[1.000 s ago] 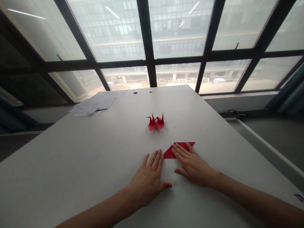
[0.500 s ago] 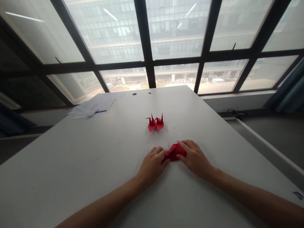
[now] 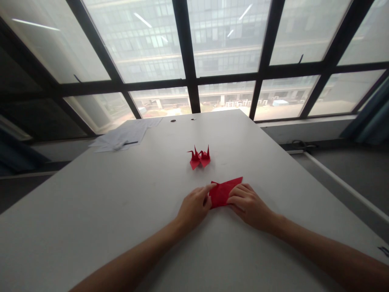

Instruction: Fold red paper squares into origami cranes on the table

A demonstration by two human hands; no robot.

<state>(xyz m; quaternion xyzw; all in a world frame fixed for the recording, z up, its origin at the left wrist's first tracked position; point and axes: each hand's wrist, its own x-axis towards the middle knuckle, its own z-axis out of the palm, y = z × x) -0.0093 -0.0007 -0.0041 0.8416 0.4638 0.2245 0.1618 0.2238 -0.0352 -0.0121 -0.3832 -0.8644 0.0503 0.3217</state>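
A folded sheet of red paper (image 3: 221, 193) lies on the white table between my two hands. My left hand (image 3: 194, 205) grips its left edge, the index finger along the top corner and the thumb lower down. On the other side, my right hand (image 3: 249, 202) is closed on the lower right part, fingertips over the paper and thumb beneath. The paper's upper right corner sticks out past my right fingers. Just beyond the hands stand two red origami cranes (image 3: 199, 158), side by side and touching or nearly so.
White sheets of paper (image 3: 121, 136) with a dark pen (image 3: 131, 142) on them lie at the table's far left. The white table (image 3: 146, 182) reaches toward large windows with dark frames (image 3: 190, 61). A white rail (image 3: 343, 182) runs beside the table on the right.
The red paper has been spread into a wider, flatter shape, with its upper right corner now showing. My right fingers have shifted from its top to its lower right part.
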